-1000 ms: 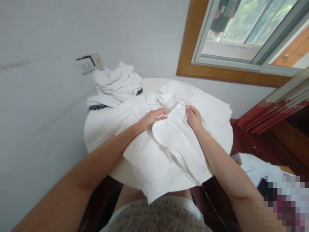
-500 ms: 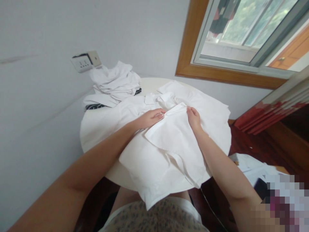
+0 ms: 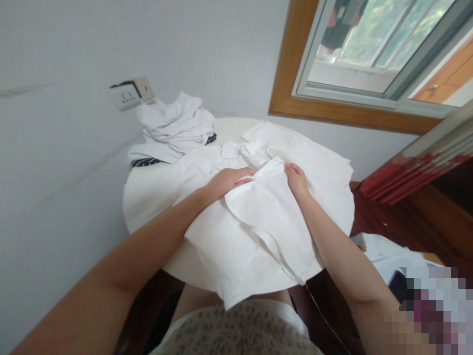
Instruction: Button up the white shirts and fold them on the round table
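A white shirt (image 3: 221,236) lies spread over the round white table (image 3: 148,197), its lower corner hanging past the front edge. Near the middle, my left hand (image 3: 231,181) pinches a folded edge of the cloth between thumb and fingers. My right hand (image 3: 295,178) grips the same edge a little further right, so a strip is stretched between the two hands. One flap of the shirt drapes toward me from this strip. What looks like the collar lies crumpled just beyond my hands.
A heap of white garments (image 3: 173,125) with black patterned trim sits at the table's back left, by a wall socket (image 3: 124,96). Behind the table is a wood-framed window (image 3: 295,111). White cloth (image 3: 384,254) lies at lower right, below a red-and-white curtain (image 3: 406,175).
Both hands keep hold of the edge and barely move. Under my left hand the cloth has bunched slightly, and the hanging front corner has risen a little.
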The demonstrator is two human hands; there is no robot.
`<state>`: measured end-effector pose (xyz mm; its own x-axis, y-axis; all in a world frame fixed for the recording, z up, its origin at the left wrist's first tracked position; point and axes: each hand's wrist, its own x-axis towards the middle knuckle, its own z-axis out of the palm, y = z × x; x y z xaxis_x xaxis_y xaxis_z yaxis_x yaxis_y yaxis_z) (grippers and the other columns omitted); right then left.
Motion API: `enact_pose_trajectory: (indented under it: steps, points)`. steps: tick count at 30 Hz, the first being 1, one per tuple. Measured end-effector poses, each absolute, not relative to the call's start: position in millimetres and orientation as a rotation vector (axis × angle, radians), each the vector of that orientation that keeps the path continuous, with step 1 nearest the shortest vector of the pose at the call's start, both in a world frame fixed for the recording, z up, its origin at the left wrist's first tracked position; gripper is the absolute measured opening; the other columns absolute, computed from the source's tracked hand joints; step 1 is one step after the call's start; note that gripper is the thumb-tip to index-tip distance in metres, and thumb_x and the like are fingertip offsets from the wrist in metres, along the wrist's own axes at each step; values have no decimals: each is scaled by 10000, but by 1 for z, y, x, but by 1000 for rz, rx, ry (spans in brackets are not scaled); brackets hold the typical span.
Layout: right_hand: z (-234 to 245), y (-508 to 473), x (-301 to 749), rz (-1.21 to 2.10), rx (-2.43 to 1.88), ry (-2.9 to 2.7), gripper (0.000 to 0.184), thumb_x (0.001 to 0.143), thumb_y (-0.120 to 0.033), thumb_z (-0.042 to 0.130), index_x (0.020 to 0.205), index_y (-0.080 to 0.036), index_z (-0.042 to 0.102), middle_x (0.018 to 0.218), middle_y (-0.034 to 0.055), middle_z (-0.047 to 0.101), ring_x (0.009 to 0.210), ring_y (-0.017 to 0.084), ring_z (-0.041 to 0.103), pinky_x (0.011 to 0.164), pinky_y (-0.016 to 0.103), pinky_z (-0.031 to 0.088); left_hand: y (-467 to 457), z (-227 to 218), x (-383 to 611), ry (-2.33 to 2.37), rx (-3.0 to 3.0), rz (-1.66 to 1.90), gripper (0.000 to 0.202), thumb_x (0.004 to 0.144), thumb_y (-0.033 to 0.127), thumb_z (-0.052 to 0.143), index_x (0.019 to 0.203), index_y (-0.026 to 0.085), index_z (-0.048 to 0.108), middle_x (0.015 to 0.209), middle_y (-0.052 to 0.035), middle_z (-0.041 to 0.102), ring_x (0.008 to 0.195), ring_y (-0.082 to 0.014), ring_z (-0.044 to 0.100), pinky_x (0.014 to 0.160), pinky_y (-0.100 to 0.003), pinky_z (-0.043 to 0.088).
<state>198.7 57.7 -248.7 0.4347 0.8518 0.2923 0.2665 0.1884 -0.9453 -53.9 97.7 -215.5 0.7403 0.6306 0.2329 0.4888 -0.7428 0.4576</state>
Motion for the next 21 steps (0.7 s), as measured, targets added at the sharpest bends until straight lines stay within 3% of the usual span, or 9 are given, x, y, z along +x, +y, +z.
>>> enact_pose_trajectory:
  steps: [6,9,12,14,17,21]
  points:
    - [-248,56,199,475,-1475,-1288,368,822,-530,489,688,-194,556,630,-15,504,629,151,461,664,292,397,92,-213,-55,904,2644,526,483,922,595,354,1148,260,619,1001,-22,712,919,-211,658,788,-248,440]
    - [-236,44,190,152,-1418,-1506,298,821,-424,543,985,-190,627,937,76,626,870,220,545,834,367,423,90,-210,-55,897,2657,492,466,919,591,373,1153,265,608,974,-23,712,912,-213,658,798,-252,440]
    - [-218,26,174,-91,-1310,-1777,357,869,-331,519,1205,-233,588,1216,110,591,1156,268,483,1003,436,330,87,-208,-53,869,2668,475,454,916,584,386,1157,259,593,982,-27,709,906,-214,660,803,-258,443]
    - [-210,17,161,-108,-1239,-1967,343,904,-310,486,1230,-263,582,1234,83,606,1232,267,447,1060,455,260,85,-208,-51,823,2676,459,436,922,565,384,1158,256,583,991,-26,705,900,-211,662,800,-259,446]
    - [-208,11,150,-71,-1202,-2120,316,922,-345,484,1208,-258,587,1172,70,646,1191,257,482,1083,462,214,82,-208,-49,789,2672,478,398,925,519,394,1157,250,575,1013,-22,700,902,-207,662,797,-258,447]
    - [-214,14,151,-16,-1265,-2108,304,922,-436,494,1105,-224,612,1053,87,669,1026,246,539,970,415,318,80,-206,-48,845,2623,515,375,902,511,429,1109,251,603,962,-10,706,877,-203,658,776,-253,449]
